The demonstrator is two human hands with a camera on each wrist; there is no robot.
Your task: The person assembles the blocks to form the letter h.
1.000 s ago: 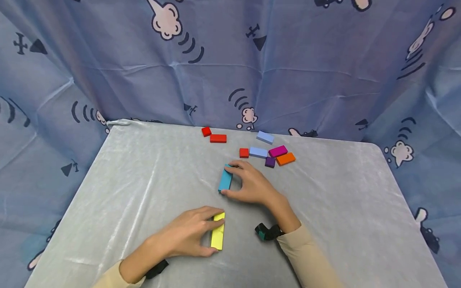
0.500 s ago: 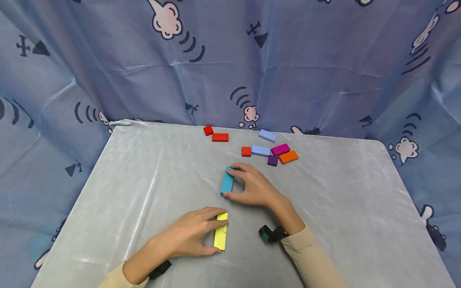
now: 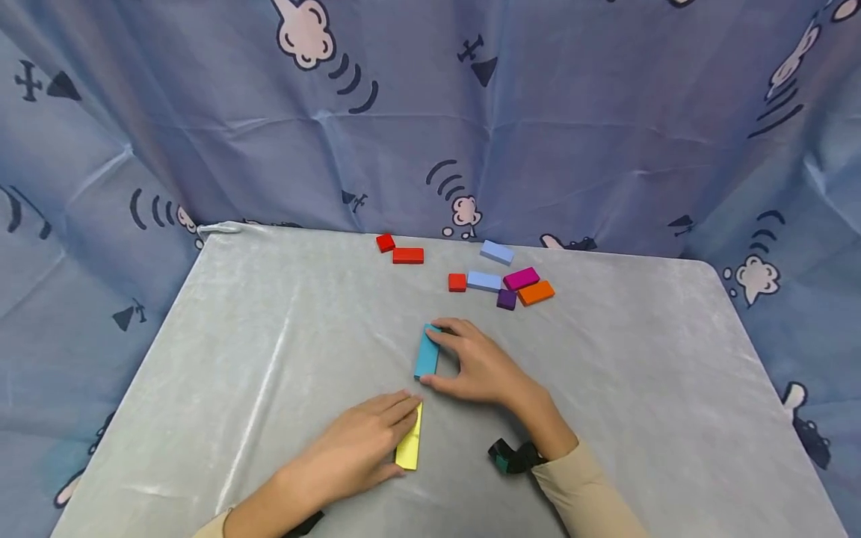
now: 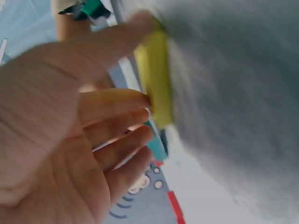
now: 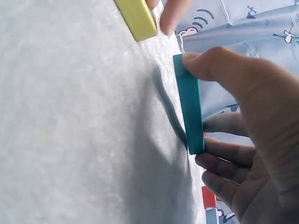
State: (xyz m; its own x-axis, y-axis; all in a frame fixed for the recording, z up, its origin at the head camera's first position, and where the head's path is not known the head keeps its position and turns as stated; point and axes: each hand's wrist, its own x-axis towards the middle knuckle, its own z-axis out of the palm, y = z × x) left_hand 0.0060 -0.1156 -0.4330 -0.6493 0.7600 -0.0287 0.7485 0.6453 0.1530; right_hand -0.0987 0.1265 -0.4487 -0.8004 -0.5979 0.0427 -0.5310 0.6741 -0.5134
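In the head view my left hand holds a yellow block near the front middle of the table. Its thumb is at the block's near end, and its fingers cover part of the far end. My right hand pinches a blue block lengthwise, thumb at the near end and fingers at the far end. The right wrist view shows this blue block apart from its shadow, slightly above the cloth. The yellow block is blurred in the left wrist view, with the thumb on one end.
Toward the back lie red blocks, light blue blocks, a magenta block, an orange block and a small purple block. A grey cloth covers the table; a patterned curtain hangs behind.
My right hand has brought the blue block nearer to me, closer to the yellow one. The left hand's fingers have shifted farther over the yellow block's far end.
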